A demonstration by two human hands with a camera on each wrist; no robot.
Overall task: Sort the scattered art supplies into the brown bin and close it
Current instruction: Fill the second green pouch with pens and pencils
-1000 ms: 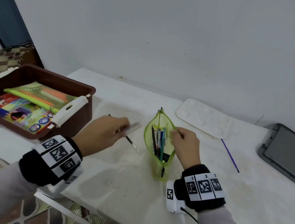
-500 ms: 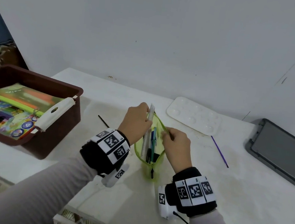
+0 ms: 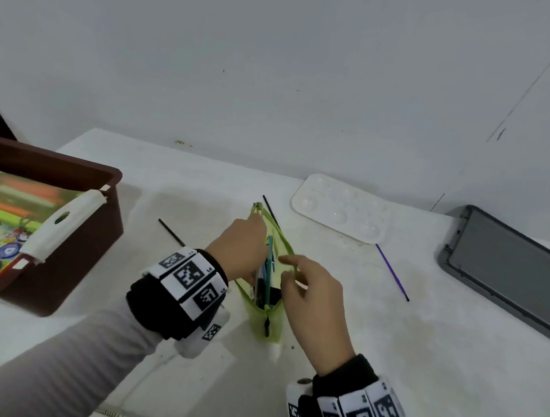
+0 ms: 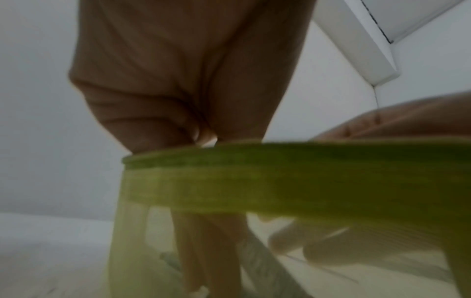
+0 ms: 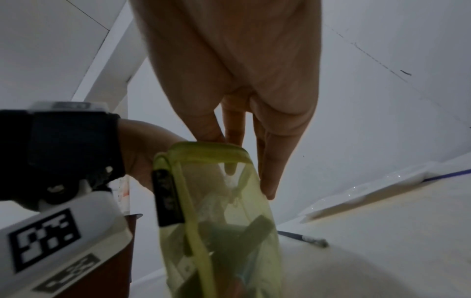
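Here: two hands (image 3: pixel 240 248) (image 3: pixel 314 295), one pouch (image 3: pixel 256 314), one palette (image 3: pixel 340 207).

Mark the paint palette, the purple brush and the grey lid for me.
paint palette (image 3: pixel 339 214): head view, on a middle well.
purple brush (image 3: pixel 392 272): head view, mid-handle.
grey lid (image 3: pixel 507 272): head view, on its flat centre panel.

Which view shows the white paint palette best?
Head view: the whole white palette lies on the table beyond the green pouch, wells visible. Right wrist view catches only its edge; left wrist view shows none of it.
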